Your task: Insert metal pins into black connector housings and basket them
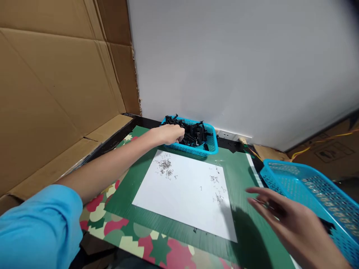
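My left hand (171, 133) reaches over the front rim of a blue plastic basket (212, 149) heaped with small black plastic parts (196, 133). Its fingers are curled together among the parts; the fingertips and anything they hold are hidden. My right hand (283, 215), slightly blurred, hovers above the mat's right side. Thumb and forefinger point left with a gap between them, and no held thing can be made out clearly. Between the hands lies a white sheet (182, 194) bearing small thin bent wire pieces (164, 165), with smaller clusters (214, 179) at its right.
A larger blue basket (297, 168) stands at the right, with a black part (327, 226) partly behind my right wrist. Cardboard (56, 74) walls the left side; a grey wall (224, 67) rises behind. Sockets and a plug (242, 141) sit at the wall's foot. A green mat (123, 201) covers the table.
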`<state>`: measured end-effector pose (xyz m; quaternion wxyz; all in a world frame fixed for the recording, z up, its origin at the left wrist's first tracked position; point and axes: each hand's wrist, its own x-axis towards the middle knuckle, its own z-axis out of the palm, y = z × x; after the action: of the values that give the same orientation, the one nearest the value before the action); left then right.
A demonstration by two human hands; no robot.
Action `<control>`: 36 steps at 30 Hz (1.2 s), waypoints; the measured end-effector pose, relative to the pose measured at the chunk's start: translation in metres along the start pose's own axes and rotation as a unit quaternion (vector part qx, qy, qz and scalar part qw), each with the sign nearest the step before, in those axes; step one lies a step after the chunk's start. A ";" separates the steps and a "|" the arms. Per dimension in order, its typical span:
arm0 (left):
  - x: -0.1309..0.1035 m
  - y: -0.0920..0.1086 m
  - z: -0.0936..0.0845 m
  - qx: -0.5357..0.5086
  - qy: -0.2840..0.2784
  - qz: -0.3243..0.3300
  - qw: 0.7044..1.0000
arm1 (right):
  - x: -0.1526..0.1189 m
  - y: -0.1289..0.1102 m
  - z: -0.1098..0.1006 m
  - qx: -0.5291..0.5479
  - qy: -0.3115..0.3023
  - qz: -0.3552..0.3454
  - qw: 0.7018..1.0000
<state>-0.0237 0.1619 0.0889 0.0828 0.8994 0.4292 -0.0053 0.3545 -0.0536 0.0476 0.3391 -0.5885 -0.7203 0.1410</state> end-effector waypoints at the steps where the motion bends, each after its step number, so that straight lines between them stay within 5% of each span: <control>1: 0.005 -0.003 0.001 -0.004 -0.017 0.000 1.000 | 0.012 -0.008 0.011 -0.013 -0.054 -0.011 0.998; 8: 0.019 -0.010 -0.003 -0.068 -0.028 0.022 0.997 | 0.069 -0.034 0.083 -0.005 -0.249 -0.046 0.967; 16: -0.013 -0.001 -0.022 -0.221 0.129 0.064 0.965 | 0.065 -0.025 0.102 0.033 -0.272 -0.056 0.960; 20: -0.039 0.031 0.007 -0.510 0.171 0.103 0.836 | 0.062 -0.026 0.102 0.050 -0.275 -0.058 0.958; 24: -0.051 0.065 0.060 -0.722 0.155 0.009 0.674 | 0.058 -0.021 0.106 0.049 -0.271 -0.073 0.958; 29: -0.061 0.085 0.097 -0.756 0.128 -0.036 0.641 | 0.050 -0.016 0.109 0.048 -0.244 -0.081 0.965; 36: -0.084 0.096 0.104 -0.832 0.055 -0.065 0.548 | 0.055 -0.026 0.086 0.064 -0.195 -0.021 0.979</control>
<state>0.0044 0.0218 0.0067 0.7695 0.3967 0.3031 0.3983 0.2746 0.0081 0.0181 0.2322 -0.5116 -0.7742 0.2915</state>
